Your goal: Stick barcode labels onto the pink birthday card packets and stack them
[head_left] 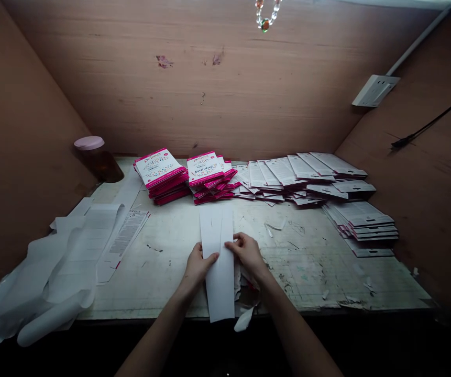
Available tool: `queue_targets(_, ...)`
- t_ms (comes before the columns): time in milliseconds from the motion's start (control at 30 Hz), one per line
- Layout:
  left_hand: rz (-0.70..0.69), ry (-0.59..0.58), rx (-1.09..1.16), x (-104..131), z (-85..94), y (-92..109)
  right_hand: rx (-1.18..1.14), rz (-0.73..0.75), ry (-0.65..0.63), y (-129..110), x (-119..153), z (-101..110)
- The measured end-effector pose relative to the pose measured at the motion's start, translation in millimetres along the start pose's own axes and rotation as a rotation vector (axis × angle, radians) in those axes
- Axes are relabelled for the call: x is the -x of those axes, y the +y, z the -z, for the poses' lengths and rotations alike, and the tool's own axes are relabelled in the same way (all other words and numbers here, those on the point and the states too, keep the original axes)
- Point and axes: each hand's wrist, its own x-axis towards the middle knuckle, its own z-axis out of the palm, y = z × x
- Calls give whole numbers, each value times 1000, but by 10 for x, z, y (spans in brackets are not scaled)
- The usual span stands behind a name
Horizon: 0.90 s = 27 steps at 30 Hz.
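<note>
A long white paper strip (220,283) with a lengthwise crease or flap lies between my two hands, its near end reaching past the table's front edge. My left hand (200,264) grips its left side, with the thumb on top and the fingers underneath. On the strip's right side, my right hand (248,254) pinches the paper with thumb and index finger. Torn white scraps (244,318) stick out beneath the strip by my right wrist.
Pink-and-white printed packets stand in a left stack (160,175) and a second stack (206,173) at the back. Rows of packets (284,173) extend right, beside another pile (366,220). Loose white sheets (72,262) cover the left side. A lidded bottle (101,159) leans at the back left.
</note>
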Motion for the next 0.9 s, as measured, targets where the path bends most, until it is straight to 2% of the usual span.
queue_targets(100, -14, 47, -40, -20, 21, -32, 423, 194, 133, 47, -206, 262)
queue_targets(167, -50, 44, -57, -36, 39, -73, 799, 305, 78, 107, -359, 495)
queue_targets(233, -65, 26, -68, -56, 58, -118, 1035, 264, 1, 196, -462, 746)
queue_targets(300, -50, 9, -53, -76, 73, -150, 1115, 141, 22, 332, -446, 984)
queue_targets(400, -34, 34, -17, -93, 82, -142, 1148, 85, 132, 664, -103, 1249)
queue_targets(500, -59, 83, -110, -89, 93, -58, 1143, 172, 241, 1092, 599, 1368)
queue_targets(600, -80, 117, -236, -83, 119, 49, 1157, 266, 337, 1337, 1380, 1399)
queue_targets(633, -83, 123, -257, -85, 128, 76, 1171, 292, 380, 1326, 1583, 1392)
queue_targets(700, -83, 120, -277, -97, 142, 102, 1174, 323, 480, 1151, 1829, 1327)
queue_targets(767, -85, 111, -282, -119, 150, 88, 1074, 364, 498, 848, 1841, 1167)
queue_targets(833, -106, 108, -276, -140, 153, 50, 862, 449, 341, 549, 1684, 917)
queue_targets(900, -131, 112, -274, -147, 152, 14, 735, 497, 211, 365, 1475, 640)
